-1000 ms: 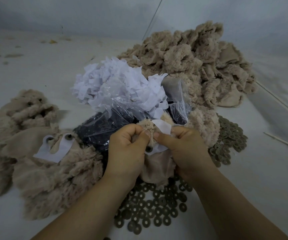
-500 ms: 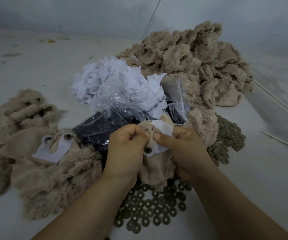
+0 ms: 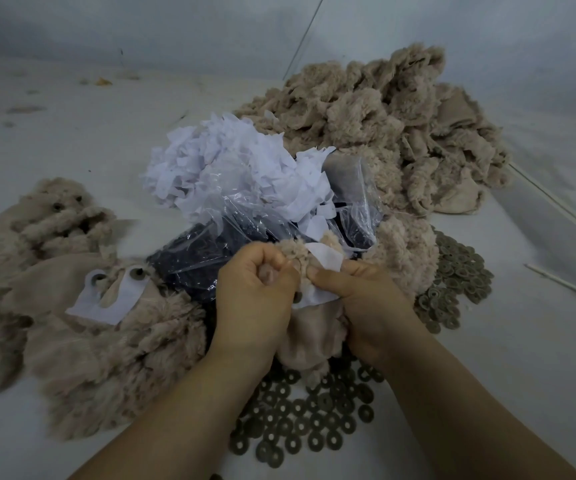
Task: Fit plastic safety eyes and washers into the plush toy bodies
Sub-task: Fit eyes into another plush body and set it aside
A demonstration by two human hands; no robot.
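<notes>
Between both hands I hold a beige plush body [image 3: 305, 336], turned so its smooth backing faces me. My left hand [image 3: 255, 299] grips its furry top edge in a fist. My right hand [image 3: 366, 303] pinches the plush and a white paper template [image 3: 324, 261] laid over it. One dark washer [image 3: 297, 296] shows on the template between my hands. Grey washers [image 3: 300, 427] lie scattered below my wrists, and more washers [image 3: 453, 285] are heaped at the right. A clear bag of black safety eyes [image 3: 196, 261] sits just behind my left hand.
A finished plush body [image 3: 106, 334] with a white template and two washers lies at the left, with more bodies [image 3: 54, 220] behind it. A big pile of unworked plush [image 3: 383, 126] fills the back right. White paper templates [image 3: 231, 171] are heaped in plastic. Thin sticks [image 3: 563, 282] lie at right.
Almost nothing has moved. Both hands keep their grip on the plush and template, with only a slight shift of the fingers.
</notes>
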